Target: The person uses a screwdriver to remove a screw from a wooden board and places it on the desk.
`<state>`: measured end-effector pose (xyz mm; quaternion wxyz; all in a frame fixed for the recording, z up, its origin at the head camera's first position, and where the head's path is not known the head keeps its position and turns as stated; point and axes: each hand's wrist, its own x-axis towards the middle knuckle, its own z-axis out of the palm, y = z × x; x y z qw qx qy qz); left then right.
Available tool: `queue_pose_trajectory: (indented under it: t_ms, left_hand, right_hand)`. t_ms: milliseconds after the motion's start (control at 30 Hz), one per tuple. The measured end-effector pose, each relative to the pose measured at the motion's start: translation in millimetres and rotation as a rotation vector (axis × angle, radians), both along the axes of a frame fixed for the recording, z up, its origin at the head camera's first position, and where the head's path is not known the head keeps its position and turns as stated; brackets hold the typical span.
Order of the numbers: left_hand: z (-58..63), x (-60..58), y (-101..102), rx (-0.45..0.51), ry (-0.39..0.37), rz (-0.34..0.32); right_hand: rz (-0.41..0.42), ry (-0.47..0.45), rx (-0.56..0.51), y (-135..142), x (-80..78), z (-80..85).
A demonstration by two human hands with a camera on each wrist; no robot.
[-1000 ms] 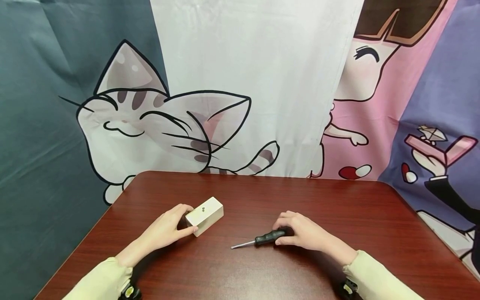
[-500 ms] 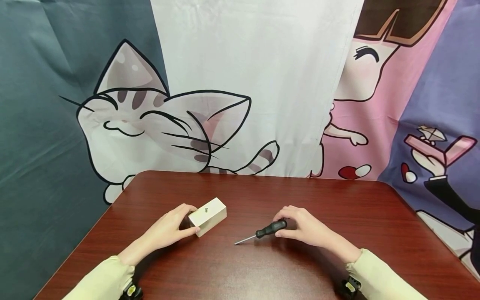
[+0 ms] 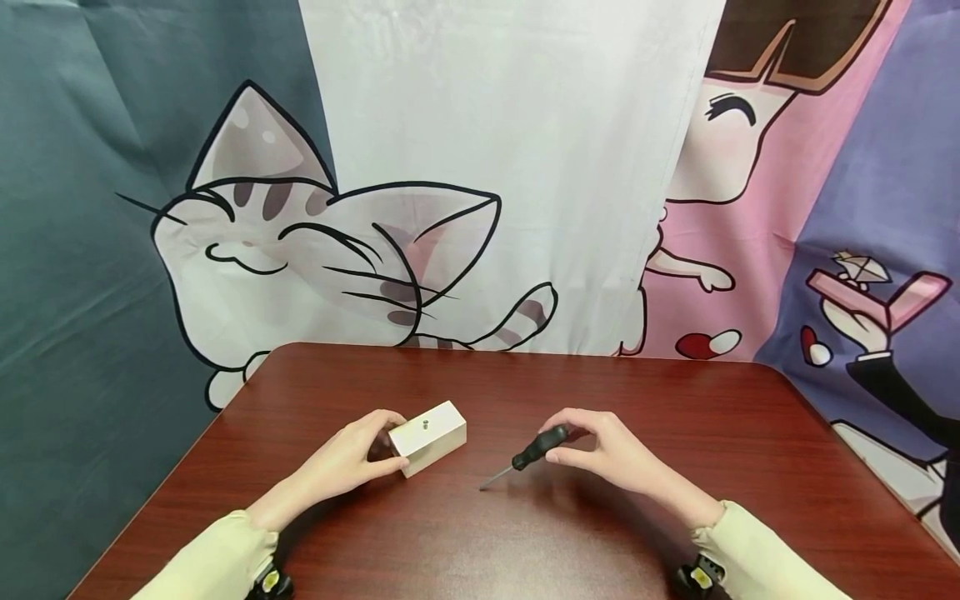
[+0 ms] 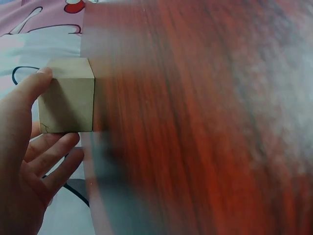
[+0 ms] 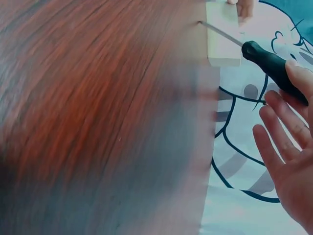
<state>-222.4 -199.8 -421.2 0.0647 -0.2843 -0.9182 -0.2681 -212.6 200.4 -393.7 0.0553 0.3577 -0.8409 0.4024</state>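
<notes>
A pale wooden block lies tilted to the view left of the table's middle, with a small metal piece, perhaps a screw, on its top face. My left hand grips its near-left end, thumb on one side and fingers on the other. To the right, my right hand pinches the black handle of a screwdriver between thumb and fingertips. Its thin shaft slants down to the left, tip close to the tabletop. In the right wrist view the screwdriver shows with the remaining fingers spread loosely below it.
The reddish-brown table spans the space under both hands, its far edge against a hanging cloth printed with a cartoon cat and a figure. Dark devices sit at both wrists by the light sleeves.
My left hand and the block have shifted slightly right. The screwdriver's handle has risen in my right hand, so the tool now slants more steeply, and its tip has moved right.
</notes>
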Motion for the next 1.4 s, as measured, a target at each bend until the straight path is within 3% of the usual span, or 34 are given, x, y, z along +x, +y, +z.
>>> queue_pose_trajectory:
  t_ms: [200,500,633,1033,1400]
  left_hand:
    - [0.4,-0.5,3.9,0.035,0.0,-0.049]
    - [0.5,-1.6,10.2,0.043,0.05,-0.066]
    - [-1.5,-3.2,14.1,0.097,0.019,-0.11]
    - [-2.7,-4.0,30.1,0.136,-0.05,-0.163]
    - [-3.2,-4.7,43.8,0.18,-0.08,-0.144]
  right_hand:
    - [0.004,-0.068,-0.063,-4.3,1.5,3.0]
    - [0.047,-0.173,-0.145,-11.0,6.5,9.8]
    - [0.058,-0.167,-0.178,-12.4,8.0,12.2]
    - [0.033,-0.124,-0.208,-13.4,10.5,16.3]
    - [0.002,-0.132,-0.206,-12.2,10.8,19.2]
